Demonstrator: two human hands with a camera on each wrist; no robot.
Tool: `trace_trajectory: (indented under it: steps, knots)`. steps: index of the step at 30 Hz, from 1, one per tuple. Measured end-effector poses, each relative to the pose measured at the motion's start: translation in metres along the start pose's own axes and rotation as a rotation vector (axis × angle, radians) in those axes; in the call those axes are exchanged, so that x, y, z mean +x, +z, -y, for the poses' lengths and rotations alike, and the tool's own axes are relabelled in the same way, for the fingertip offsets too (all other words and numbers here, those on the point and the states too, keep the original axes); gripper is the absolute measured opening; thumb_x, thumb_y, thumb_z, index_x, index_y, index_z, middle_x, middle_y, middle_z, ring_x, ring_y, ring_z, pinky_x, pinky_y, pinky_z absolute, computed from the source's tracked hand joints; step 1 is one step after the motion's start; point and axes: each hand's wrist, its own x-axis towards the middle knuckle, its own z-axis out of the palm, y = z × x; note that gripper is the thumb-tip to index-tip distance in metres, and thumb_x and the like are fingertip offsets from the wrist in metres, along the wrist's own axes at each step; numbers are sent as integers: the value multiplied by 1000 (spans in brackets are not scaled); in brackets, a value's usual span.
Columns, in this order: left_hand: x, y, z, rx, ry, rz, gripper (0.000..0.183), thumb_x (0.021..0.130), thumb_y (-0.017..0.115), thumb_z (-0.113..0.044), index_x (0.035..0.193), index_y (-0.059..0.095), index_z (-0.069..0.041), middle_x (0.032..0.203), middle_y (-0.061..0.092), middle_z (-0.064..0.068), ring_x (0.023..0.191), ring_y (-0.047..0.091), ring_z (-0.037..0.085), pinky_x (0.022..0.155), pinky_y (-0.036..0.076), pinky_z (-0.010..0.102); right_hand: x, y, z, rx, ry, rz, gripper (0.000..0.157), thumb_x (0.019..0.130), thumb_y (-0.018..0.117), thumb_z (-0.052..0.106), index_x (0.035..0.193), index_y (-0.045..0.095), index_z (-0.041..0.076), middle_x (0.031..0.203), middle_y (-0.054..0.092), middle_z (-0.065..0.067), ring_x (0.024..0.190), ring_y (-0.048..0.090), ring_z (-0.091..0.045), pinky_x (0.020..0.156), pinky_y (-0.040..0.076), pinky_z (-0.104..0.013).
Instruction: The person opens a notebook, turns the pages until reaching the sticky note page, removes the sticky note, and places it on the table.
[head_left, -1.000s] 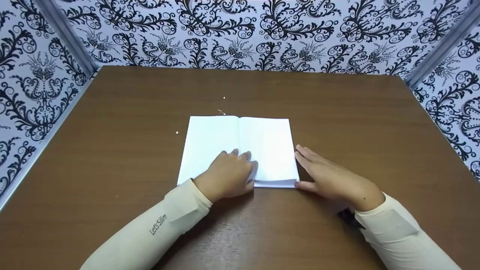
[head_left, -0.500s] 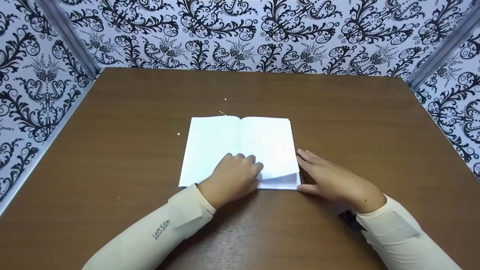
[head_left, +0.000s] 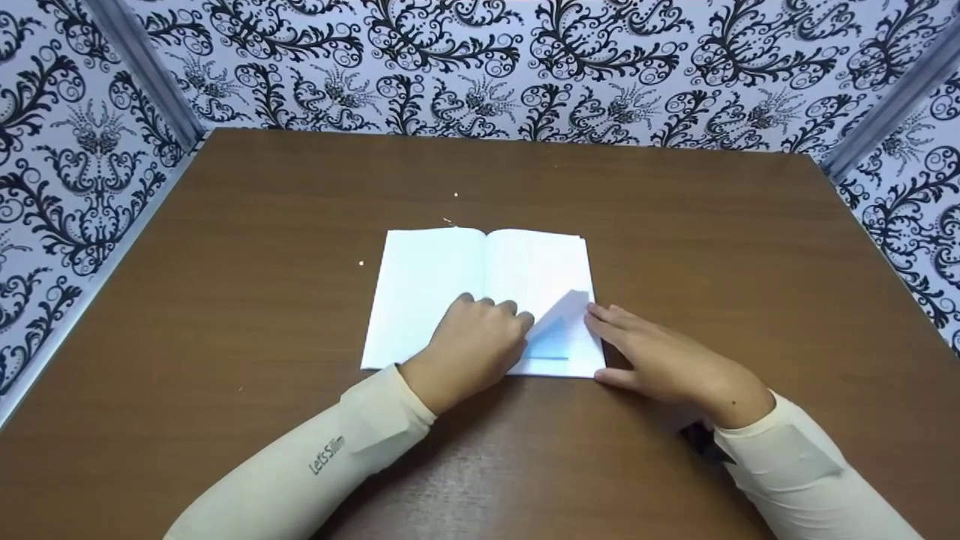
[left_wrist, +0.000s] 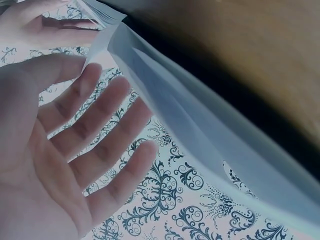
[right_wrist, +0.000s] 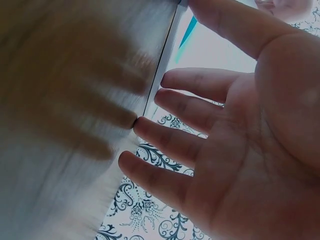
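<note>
An open book with blank white pages [head_left: 427,285] lies on the table. Over its lower middle is my left hand [head_left: 480,341], pinching a page [left_wrist: 105,45] between thumb and index finger in the left wrist view, the other fingers loosely spread. The page's lower corner [head_left: 570,304] is lifted and folded back, baring a light-blue patch [head_left: 551,346] on the sheet beneath. My right hand [head_left: 667,360] rests at the book's right edge, fingers extended and thumb at the lower corner. In the right wrist view a blue strip [right_wrist: 188,33] shows beyond its thumb.
The brown wooden table [head_left: 300,195] extends around the book. Small pale specks [head_left: 361,263] dot it to the left of and behind the book. Patterned black-and-white panels [head_left: 480,67] border its back and sides. A dark object [head_left: 701,441] shows under the right wrist.
The page's lower right corner has risen and folded back toward the left, and the blue patch has come into view. My left hand has shifted slightly right; the right hand has stayed nearly still.
</note>
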Motion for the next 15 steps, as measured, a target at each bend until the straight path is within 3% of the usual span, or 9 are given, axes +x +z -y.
trace_trajectory:
  steps: [9, 15]
  knots:
    - [6, -4, 2, -132, -105, -129, 11, 92, 68, -22, 87, 70, -12, 72, 72, 2, 53, 61, 14, 47, 48, 33, -1, 0, 1, -2, 6, 6, 70, 96, 65, 30, 151, 37, -2, 159, 34, -22, 147, 30, -45, 117, 28, -58]
    - [3, -10, 15, -278, -218, -200, 14, 92, 68, -24, 86, 67, -11, 71, 71, -1, 58, 65, 15, 50, 50, 36, 0, 0, 2, 1, 5, 12, 69, 96, 65, 30, 151, 38, -2, 159, 34, -22, 147, 30, -45, 117, 28, -59]
